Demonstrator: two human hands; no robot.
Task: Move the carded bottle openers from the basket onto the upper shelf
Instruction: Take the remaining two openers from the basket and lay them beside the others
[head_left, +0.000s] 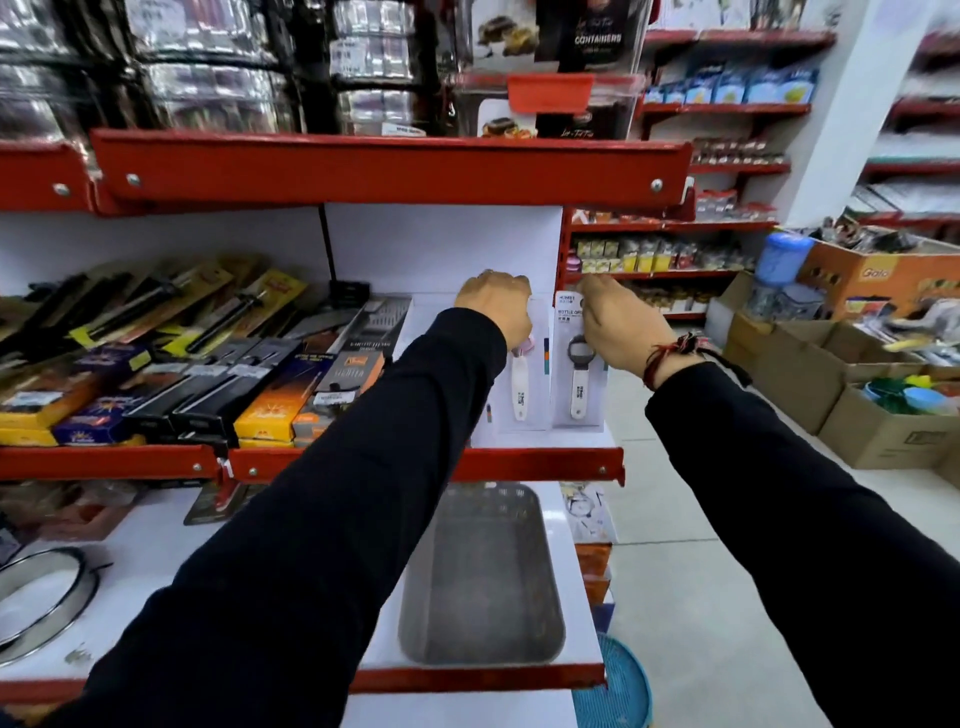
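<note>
Two carded bottle openers lie on the upper shelf (540, 457), which is white with a red front lip. My left hand (496, 306) rests closed on the top of the left carded opener (522, 387), which has a white handle. My right hand (621, 325) grips the top of the right carded opener (577, 379), whose card reads "BOTTLE OPENER". The two cards lie side by side at the shelf's right end. On the shelf below stands the grey metal basket (483, 577), with nothing visible inside it.
Boxed knives and lighters (171, 374) fill the left of the upper shelf, with a grater (374, 317) beside the cards. A red shelf (389, 166) overhangs above. A metal ring (47, 597) lies lower left. Cardboard boxes (841, 374) stand on the floor to the right.
</note>
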